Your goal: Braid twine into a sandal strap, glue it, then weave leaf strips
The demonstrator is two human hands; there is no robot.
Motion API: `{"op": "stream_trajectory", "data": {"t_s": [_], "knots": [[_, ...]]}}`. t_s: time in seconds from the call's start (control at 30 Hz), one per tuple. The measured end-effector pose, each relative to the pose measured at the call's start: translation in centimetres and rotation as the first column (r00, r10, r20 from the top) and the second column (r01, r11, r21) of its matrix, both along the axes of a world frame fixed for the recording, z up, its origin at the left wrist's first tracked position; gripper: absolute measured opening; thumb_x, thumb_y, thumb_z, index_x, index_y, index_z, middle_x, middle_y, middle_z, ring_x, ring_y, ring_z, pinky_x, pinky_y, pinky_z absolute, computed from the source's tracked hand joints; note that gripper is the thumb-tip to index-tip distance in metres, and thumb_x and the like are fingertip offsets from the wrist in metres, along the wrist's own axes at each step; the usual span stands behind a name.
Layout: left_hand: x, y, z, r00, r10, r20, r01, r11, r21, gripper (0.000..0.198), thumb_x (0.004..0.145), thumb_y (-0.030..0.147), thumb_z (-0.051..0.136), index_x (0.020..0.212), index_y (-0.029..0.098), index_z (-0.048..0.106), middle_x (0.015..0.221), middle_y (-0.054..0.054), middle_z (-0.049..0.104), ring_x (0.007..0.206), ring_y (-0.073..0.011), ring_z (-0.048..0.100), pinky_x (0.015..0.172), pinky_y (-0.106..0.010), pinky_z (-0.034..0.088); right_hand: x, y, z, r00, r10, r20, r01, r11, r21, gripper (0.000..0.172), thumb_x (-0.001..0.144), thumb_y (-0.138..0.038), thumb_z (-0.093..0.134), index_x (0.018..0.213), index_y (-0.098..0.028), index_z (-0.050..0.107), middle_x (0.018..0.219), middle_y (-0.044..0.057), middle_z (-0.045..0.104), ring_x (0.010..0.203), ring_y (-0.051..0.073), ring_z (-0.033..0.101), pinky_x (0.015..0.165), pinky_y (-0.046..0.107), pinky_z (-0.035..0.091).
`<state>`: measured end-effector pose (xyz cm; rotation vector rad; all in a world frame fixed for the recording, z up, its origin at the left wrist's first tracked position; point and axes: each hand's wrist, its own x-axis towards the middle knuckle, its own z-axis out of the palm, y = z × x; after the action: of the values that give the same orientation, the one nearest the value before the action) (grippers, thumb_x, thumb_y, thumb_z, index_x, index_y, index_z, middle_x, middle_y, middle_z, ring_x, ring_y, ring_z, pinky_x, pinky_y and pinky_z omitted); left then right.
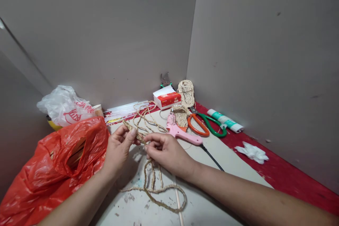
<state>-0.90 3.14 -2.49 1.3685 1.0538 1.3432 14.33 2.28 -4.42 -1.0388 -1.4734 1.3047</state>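
Braided straw cord [140, 137] runs between my two hands above the work board. My left hand [120, 146] has its fingers closed round a short, thick bunched length of it, thumb on top. At the lower end of that length, my right hand [165, 150] pinches the cord between thumb and fingertips. Below the hands, loose cord [172, 209] lies in loops on the board, and more cord [145, 114] is tangled behind them. A pink glue gun [182, 133] rests just beyond my right hand, its black lead partly hidden by my forearm.
A red plastic bag [53, 162] holding thin sticks stands left, a white bag [67, 107] behind it. Clear glue sticks [127, 109], a red-and-white box [167, 97], pliers [165, 80], woven oval pieces [186, 93], scissors handles [197, 127], a roll [225, 120] and crumpled tissue [252, 152] lie along the walls.
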Motion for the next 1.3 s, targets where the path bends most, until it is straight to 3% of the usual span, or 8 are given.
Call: {"op": "stream_trajectory", "data": {"t_s": [0.27, 0.43, 0.5, 0.63, 0.77, 1.03, 1.2, 1.3], "knots": [[-0.05, 0.13, -0.03, 0.99, -0.062, 0.128, 0.076, 0.991, -0.107, 0.021, 0.078, 0.033, 0.069, 0.071, 0.017, 0.057, 0.064, 0.003, 0.059, 0.059, -0.0091, 0.052, 0.064, -0.022, 0.043, 0.12, -0.19, 0.8, 0.994, 0.046, -0.097, -0.052, 0.997, -0.062, 0.012, 0.073, -0.026, 0.064, 0.079, -0.016, 0.062, 0.054, -0.003, 0.059, 0.05, 0.01, 0.054, 0.052, 0.023, 0.042], [0.09, 0.0, 0.41, 0.978, -0.097, 0.183, 0.121, 0.984, -0.128, 0.021, 0.075, 0.035, 0.072, 0.081, 0.015, 0.066, 0.072, 0.0, 0.061, 0.063, -0.0095, 0.052, 0.061, -0.021, 0.042, 0.26, -0.03, 0.79, 0.988, 0.046, -0.149, -0.053, 0.998, -0.046, 0.01, 0.072, -0.026, 0.065, 0.073, -0.016, 0.063, 0.056, -0.002, 0.061, 0.052, 0.01, 0.056, 0.054, 0.023, 0.043], [0.02, 0.02, 0.43, 0.981, -0.109, 0.161, 0.131, 0.982, -0.134, 0.022, 0.072, 0.033, 0.074, 0.084, 0.016, 0.068, 0.076, -0.001, 0.063, 0.064, -0.0094, 0.052, 0.061, -0.02, 0.042, 0.32, 0.06, 0.74, 0.988, 0.039, -0.15, -0.045, 0.998, -0.038, 0.009, 0.072, -0.025, 0.065, 0.073, -0.016, 0.064, 0.055, -0.002, 0.061, 0.051, 0.01, 0.056, 0.053, 0.023, 0.042], [-0.3, 0.13, 0.17, 0.989, -0.127, 0.076, 0.136, 0.982, -0.13, 0.014, 0.07, 0.027, 0.076, 0.071, 0.015, 0.067, 0.068, 0.001, 0.06, 0.062, -0.009, 0.049, 0.063, -0.021, 0.042, 0.29, 0.17, 0.63, 0.987, 0.012, -0.162, -0.02, 0.999, -0.045, 0.012, 0.07, -0.025, 0.068, 0.077, -0.016, 0.065, 0.056, -0.002, 0.062, 0.052, 0.011, 0.057, 0.055, 0.024, 0.042], [-0.45, 0.17, 0.03, 0.991, -0.123, 0.059, 0.13, 0.982, -0.138, 0.015, 0.072, 0.027, 0.075, 0.072, 0.015, 0.066, 0.066, 0.001, 0.058, 0.063, -0.0099, 0.051, 0.065, -0.022, 0.042, 0.19, 0.13, 0.77, 0.975, 0.045, -0.217, -0.068, 0.993, -0.101, 0.017, 0.067, -0.028, 0.071, 0.076, -0.015, 0.063, 0.06, -0.002, 0.062, 0.053, 0.01, 0.056, 0.055, 0.023, 0.043], [-0.37, 0.05, 0.02, 0.983, -0.174, 0.066, 0.182, 0.971, -0.154, 0.014, 0.075, 0.027, 0.073, 0.071, 0.015, 0.067, 0.066, 0.001, 0.059, 0.061, -0.0082, 0.049, 0.062, -0.02, 0.042, 0.44, -0.07, 0.89, 0.981, 0.092, -0.17, -0.098, 0.995, -0.026, 0.013, 0.075, -0.027, 0.063, 0.071, -0.015, 0.064, 0.06, 0.001, 0.063, 0.053, 0.01, 0.054, 0.055, 0.023, 0.042], [-0.48, 0.39, 0.08, 0.968, -0.164, 0.19, 0.195, 0.968, -0.156, 0.015, 0.076, 0.029, 0.071, 0.081, 0.015, 0.068, 0.073, 0.001, 0.057, 0.063, -0.0074, 0.048, 0.062, -0.02, 0.041, 0.39, -0.12, 0.93, 0.991, 0.05, -0.124, -0.048, 0.999, 0.015, 0.012, 0.075, -0.025, 0.06, 0.069, -0.015, 0.062, 0.06, 0.001, 0.063, 0.055, 0.011, 0.054, 0.055, 0.023, 0.042], [-0.67, 0.71, 0.04, 0.969, -0.13, 0.209, 0.158, 0.98, -0.123, 0.017, 0.078, 0.031, 0.07, 0.076, 0.015, 0.066, 0.069, 0.002, 0.054, 0.062, -0.0076, 0.047, 0.061, -0.02, 0.04, 0.33, -0.07, 0.59, 0.998, 0.006, -0.057, -0.001, 0.997, 0.079, 0.009, 0.074, -0.021, 0.058, 0.067, -0.015, 0.06, 0.059, 0.0, 0.06, 0.054, 0.01, 0.051, 0.053, 0.022, 0.039]]}}
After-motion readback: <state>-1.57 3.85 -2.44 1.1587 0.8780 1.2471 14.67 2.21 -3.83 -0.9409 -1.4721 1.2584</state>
